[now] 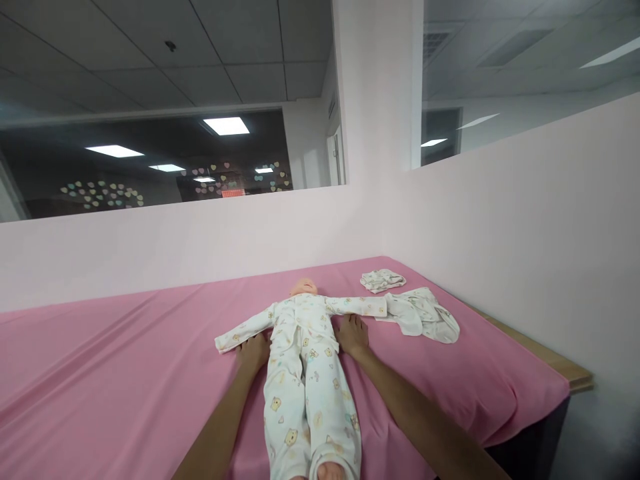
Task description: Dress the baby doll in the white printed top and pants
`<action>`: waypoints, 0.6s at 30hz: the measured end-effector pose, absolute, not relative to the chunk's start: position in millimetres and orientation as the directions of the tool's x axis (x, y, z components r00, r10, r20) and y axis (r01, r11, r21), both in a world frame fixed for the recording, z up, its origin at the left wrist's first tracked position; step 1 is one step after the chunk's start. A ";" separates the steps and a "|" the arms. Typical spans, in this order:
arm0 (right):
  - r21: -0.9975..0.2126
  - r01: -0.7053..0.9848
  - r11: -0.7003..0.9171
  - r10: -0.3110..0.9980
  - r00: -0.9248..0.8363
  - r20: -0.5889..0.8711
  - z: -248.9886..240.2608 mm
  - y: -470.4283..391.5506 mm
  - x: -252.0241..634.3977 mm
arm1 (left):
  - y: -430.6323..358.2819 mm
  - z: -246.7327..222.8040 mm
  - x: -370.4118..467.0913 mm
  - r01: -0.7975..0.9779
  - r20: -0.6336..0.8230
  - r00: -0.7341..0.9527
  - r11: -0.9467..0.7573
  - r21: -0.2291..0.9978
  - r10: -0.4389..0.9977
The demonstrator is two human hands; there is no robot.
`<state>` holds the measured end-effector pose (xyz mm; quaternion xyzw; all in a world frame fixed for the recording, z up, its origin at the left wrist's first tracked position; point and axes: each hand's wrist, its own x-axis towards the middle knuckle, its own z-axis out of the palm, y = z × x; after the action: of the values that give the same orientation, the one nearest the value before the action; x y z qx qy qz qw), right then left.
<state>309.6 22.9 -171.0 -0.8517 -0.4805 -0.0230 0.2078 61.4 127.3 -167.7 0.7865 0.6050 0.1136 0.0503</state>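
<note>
A baby doll [304, 287] lies on its back on the pink sheet, its head away from me and its feet at the bottom edge. It wears a white patterned top [307, 319] and matching trousers [320, 393], with both sleeves spread outward. My left hand [254, 351] rests beside the doll's waist, just under the left sleeve. On the other side, my right hand [353, 333] lies against the doll's side below the right sleeve. The fingers of both hands are partly hidden by the sleeves and seem spread on the sheet, holding nothing.
Crumpled white patterned cloth [425, 315] lies by the end of the right sleeve, with a smaller folded cloth [383, 280] behind it. The pink-covered table [150, 373] meets pale walls at the back and right. A wooden edge [540, 357] shows at the right.
</note>
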 end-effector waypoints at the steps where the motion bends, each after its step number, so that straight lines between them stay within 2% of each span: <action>1: -0.330 0.831 -0.447 0.812 0.532 0.239 -170.9 22.9 309.8 | 126.9 -167.1 61.2 0.940 0.122 0.241 -0.263 0.217 0.963; 18: -0.337 0.832 -0.441 0.815 0.528 0.237 -172.0 24.0 311.8 | 125.7 -165.0 62.1 0.943 0.093 0.223 -0.239 0.230 0.970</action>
<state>311.8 24.0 -172.0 -0.8485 -0.4853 -0.0196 0.2101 62.1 125.7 -165.0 0.7796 0.6136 0.1087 0.0622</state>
